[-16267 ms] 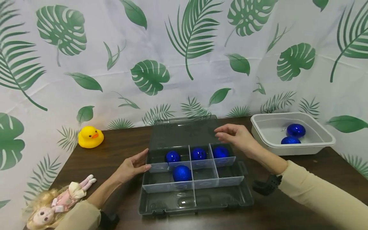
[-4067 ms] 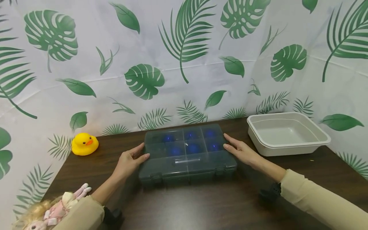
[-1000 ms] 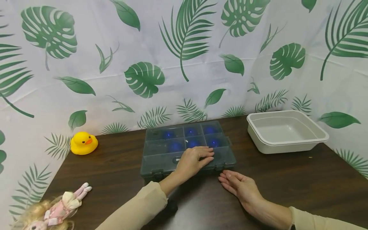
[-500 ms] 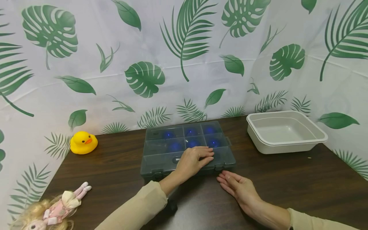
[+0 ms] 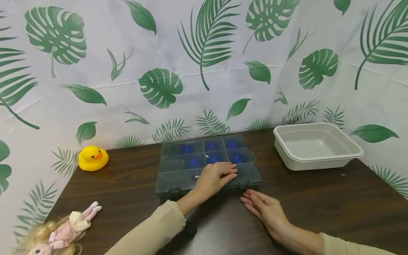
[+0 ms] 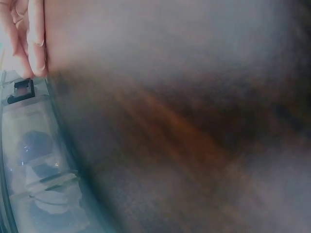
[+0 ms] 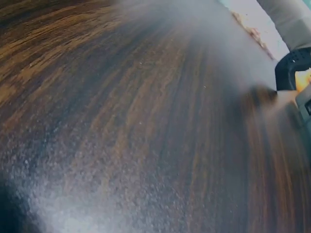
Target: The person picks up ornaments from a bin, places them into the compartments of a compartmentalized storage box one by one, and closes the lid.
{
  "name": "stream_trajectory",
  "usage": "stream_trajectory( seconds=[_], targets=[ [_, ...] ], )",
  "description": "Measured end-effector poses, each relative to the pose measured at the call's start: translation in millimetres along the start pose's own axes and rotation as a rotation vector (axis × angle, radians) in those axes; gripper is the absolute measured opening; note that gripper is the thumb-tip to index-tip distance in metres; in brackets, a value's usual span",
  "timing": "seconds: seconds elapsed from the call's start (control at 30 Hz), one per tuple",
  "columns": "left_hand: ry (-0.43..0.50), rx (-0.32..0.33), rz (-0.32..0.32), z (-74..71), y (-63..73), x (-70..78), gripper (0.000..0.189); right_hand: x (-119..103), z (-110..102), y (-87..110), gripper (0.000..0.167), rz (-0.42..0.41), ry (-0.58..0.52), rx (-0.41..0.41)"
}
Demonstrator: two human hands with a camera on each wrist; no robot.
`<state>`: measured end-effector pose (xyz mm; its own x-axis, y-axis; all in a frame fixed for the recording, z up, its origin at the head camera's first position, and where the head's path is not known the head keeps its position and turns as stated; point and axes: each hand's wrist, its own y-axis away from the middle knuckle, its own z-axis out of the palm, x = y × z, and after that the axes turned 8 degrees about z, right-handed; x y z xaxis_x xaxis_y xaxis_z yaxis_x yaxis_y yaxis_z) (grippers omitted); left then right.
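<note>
A dark translucent compartment box (image 5: 178, 170), lid down, lies on the table, with several blue balls (image 5: 193, 163) showing through the lid. My left hand (image 5: 211, 179) rests on the lid's front right part, its fingers lying across the surface. My right hand (image 5: 267, 210) is at the front right edge, fingers fairly straight and fingertips just below the right latch (image 5: 243, 185). In the left wrist view, fingertips (image 6: 36, 60) sit right beside a black latch (image 6: 22, 91). Whether they touch it is unclear. The right wrist view shows mostly the table and a sliver of the box's edge (image 7: 303, 104).
A whitish plastic basin (image 5: 318, 161) with nothing inside stands at the back right. On the far left is a yellow rubber duck (image 5: 93, 158), and nearer lies a blond doll (image 5: 65, 230). A leaf-patterned cloth (image 5: 204, 71) hangs behind the dark wooden table (image 5: 127, 198).
Earlier the box stood open and the basin held two blue balls. The lid then came down, hands at both sides. Since, both hands moved to the front; almost still over the last second.
</note>
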<state>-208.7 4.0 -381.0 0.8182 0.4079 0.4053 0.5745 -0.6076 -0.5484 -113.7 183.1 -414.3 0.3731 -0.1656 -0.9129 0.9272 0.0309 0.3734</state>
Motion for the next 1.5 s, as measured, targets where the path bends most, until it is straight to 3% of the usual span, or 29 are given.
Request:
stream_trajectory(
  seconds=[0.73, 1.0, 1.17, 1.33, 1.5],
  targets=[
    [-0.007, 0.001, -0.006, -0.2, -0.8, 0.9, 0.023, -2, -4, -2.9, 0.037, 0.009, 0.023, 0.0],
    [-0.001, 0.005, -0.004, -0.4, -0.8, 2.5, 0.022, -6, -9, -6.5, 0.04, 0.013, 0.074, -0.073],
    [0.01, 0.001, -0.012, 1.2, 0.0, 1.9, 0.023, -6, -10, -7.3, 0.027, 0.026, 0.064, -0.081],
    [0.015, 0.014, -0.01, 1.6, -1.0, 0.4, 0.022, -8, -8, -9.0, 0.02, 0.012, 0.048, -0.044],
    [0.018, 0.009, -0.011, 0.9, -1.1, 0.7, 0.022, -10, -1, -12.5, 0.026, 0.006, 0.039, 0.052]
  ],
)
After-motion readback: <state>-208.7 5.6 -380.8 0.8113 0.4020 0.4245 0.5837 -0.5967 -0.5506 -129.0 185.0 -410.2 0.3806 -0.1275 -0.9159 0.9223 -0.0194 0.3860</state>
